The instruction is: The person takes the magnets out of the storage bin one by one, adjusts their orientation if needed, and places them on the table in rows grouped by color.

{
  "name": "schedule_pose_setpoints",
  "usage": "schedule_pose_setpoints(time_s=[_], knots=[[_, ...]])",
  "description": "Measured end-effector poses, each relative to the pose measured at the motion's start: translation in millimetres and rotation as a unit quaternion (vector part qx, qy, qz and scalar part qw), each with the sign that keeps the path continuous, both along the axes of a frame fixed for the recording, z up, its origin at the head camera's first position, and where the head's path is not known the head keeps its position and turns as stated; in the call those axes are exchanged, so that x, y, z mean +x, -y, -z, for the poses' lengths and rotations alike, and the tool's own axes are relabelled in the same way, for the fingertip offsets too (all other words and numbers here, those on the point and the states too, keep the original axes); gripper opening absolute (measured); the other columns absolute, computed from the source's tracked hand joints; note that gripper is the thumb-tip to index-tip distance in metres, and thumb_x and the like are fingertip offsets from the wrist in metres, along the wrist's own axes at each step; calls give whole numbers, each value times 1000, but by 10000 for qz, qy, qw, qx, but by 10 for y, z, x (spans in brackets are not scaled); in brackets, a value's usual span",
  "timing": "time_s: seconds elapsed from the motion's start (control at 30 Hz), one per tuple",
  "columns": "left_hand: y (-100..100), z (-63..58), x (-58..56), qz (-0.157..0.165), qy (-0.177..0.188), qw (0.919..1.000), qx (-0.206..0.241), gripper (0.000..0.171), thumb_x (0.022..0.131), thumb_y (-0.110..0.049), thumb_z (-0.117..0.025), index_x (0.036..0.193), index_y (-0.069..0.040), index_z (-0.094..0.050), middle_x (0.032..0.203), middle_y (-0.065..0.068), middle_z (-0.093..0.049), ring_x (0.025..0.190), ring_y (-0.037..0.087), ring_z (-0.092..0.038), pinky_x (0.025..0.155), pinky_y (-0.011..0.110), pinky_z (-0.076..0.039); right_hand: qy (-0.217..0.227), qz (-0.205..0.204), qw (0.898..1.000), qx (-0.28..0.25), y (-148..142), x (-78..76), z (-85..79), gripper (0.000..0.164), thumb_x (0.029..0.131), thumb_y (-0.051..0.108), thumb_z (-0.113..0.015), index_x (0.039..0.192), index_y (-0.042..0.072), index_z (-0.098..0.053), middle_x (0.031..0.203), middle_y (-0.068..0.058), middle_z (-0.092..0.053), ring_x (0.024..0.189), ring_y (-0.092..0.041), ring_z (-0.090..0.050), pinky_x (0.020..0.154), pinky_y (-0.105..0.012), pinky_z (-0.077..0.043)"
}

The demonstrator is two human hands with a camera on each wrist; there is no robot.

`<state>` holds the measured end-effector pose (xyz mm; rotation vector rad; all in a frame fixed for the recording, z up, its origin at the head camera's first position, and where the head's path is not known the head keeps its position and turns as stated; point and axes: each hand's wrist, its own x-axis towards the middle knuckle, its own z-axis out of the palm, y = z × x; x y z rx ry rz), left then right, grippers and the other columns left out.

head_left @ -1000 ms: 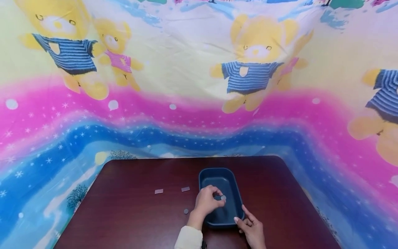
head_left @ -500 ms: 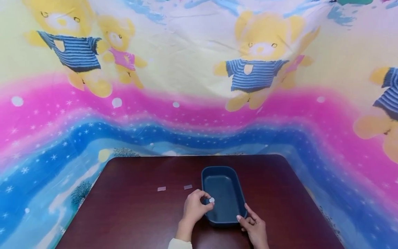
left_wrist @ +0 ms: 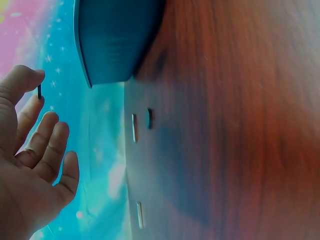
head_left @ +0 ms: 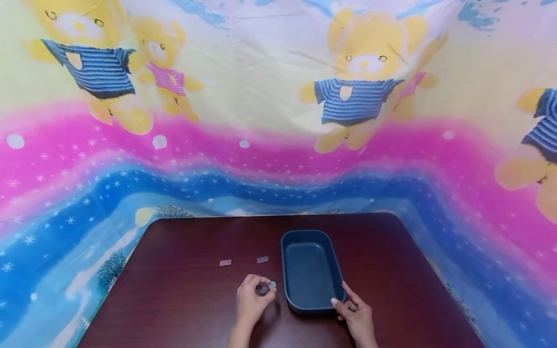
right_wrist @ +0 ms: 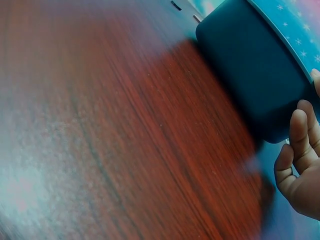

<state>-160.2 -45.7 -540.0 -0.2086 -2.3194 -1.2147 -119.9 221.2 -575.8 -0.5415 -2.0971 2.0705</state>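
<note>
My left hand (head_left: 252, 299) is held left of the dark blue tray (head_left: 310, 302), with a small round grey disc (head_left: 272, 285) pinched between thumb and index finger. Edge-on, that disc (left_wrist: 39, 91) shows thin and dark in the left wrist view, the other fingers loosely bent. A second round disc (left_wrist: 149, 118) lies on the table below, seen past the fingers in the head view. My right hand (head_left: 358, 314) grips the tray's near right corner, thumb at the rim and fingers along the outer wall (right_wrist: 240, 65). Inside, the tray shows only its bare floor.
Two small flat rectangular pieces lie on the dark wood table (head_left: 183, 299): a pinkish one (head_left: 225, 263) and a greyer one (head_left: 262, 259) nearer the tray. A printed cloth with bears (head_left: 261, 96) hangs behind and beside the table.
From over the tray, my left hand has moved left across its rim, still pinching the disc, to above the second disc. The right hand keeps its grip at the tray's corner.
</note>
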Motion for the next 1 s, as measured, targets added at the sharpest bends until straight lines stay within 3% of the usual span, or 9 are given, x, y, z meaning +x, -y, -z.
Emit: schedule_pose_setpoints(time_s=[0.27, 0.67, 1.0], knots=[[133, 99, 56, -208, -34, 9994, 272, 22, 57, -11, -82, 74, -16, -68, 77, -9, -58, 68, 17, -58, 60, 27, -45, 12, 52, 10000, 47, 11, -6, 20, 64, 77, 13, -76, 135, 16, -50, 58, -7, -55, 59, -20, -56, 57, -33, -51], [380, 122, 72, -1009, 252, 9941, 304, 21, 59, -13, -82, 76, -17, -69, 78, -6, -60, 69, 18, -59, 61, 29, -45, 4, 16, 10000, 71, 13, 0, 2, 65, 76, 15, -77, 135, 15, -50, 59, -7, -55, 60, -20, -57, 58, -33, -51], [684, 132, 48, -1508, 897, 9840, 308, 19, 63, -19, -82, 79, -18, -72, 82, -4, -62, 74, 18, -61, 68, 37, -45, -136, 36, 9998, 156, 17, 7, 20, 63, 77, 14, -76, 135, 16, -51, 57, -5, -54, 55, -17, -55, 56, -31, -50]])
